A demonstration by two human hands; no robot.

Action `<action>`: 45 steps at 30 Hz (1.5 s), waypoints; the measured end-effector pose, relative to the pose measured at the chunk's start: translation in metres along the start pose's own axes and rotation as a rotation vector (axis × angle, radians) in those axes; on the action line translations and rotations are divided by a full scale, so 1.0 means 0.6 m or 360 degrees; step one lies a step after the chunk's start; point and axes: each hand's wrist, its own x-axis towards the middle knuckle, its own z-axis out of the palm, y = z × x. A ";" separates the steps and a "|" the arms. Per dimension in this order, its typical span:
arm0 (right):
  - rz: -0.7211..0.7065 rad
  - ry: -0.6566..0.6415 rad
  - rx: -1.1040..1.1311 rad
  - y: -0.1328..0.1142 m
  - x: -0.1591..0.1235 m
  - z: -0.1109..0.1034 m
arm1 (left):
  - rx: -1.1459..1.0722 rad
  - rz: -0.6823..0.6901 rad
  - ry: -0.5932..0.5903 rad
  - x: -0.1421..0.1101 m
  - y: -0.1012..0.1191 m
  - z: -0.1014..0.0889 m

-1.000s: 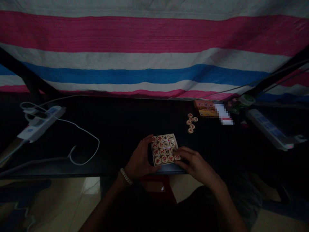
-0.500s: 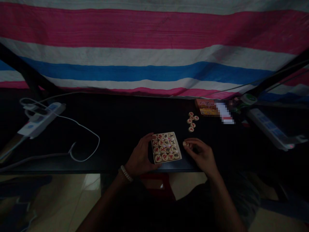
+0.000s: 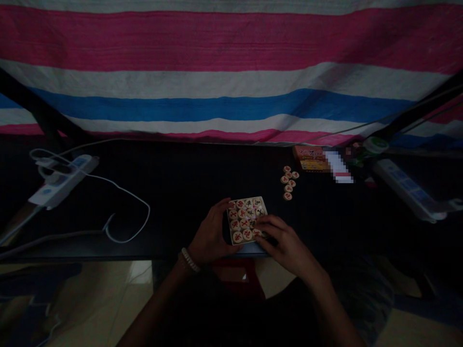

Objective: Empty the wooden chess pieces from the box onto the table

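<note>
A small square tray (image 3: pixel 229 226) packed with round wooden chess pieces (image 3: pixel 243 214) marked in red and black lies near the front edge of a dark table (image 3: pixel 188 188). My left hand (image 3: pixel 211 236), with a bead bracelet at the wrist, grips the tray's left side, fingers curled round its edge. My right hand (image 3: pixel 284 243) lies over the tray's lower right corner, fingers bent down onto the pieces there; what its fingertips hold is hidden. Several loose pieces (image 3: pixel 288 182) lie in a cluster further back to the right.
An orange box (image 3: pixel 309 158) stands behind the loose pieces. A white power strip (image 3: pixel 61 180) with a looping cable (image 3: pixel 126 212) sits at the left; another strip (image 3: pixel 408 190) lies at the right. A striped tarp (image 3: pixel 231 72) hangs behind. A red stool (image 3: pixel 237 277) shows under the table.
My right hand, which held a piece just right of the tray half a second ago, has moved back left onto the tray's lower right corner. My left hand stayed on the tray.
</note>
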 end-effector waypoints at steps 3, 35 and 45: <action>0.0019 -0.0017 0.0018 -0.005 0.000 0.006 | 0.0008 0.0026 0.0020 0.000 0.000 0.000; -0.0047 0.0117 0.0323 0.015 0.005 0.021 | 0.0031 0.0105 0.0026 0.000 -0.004 0.003; -0.0197 0.0287 0.0228 0.026 -0.011 0.037 | 0.0038 0.0076 0.0000 0.001 -0.002 0.003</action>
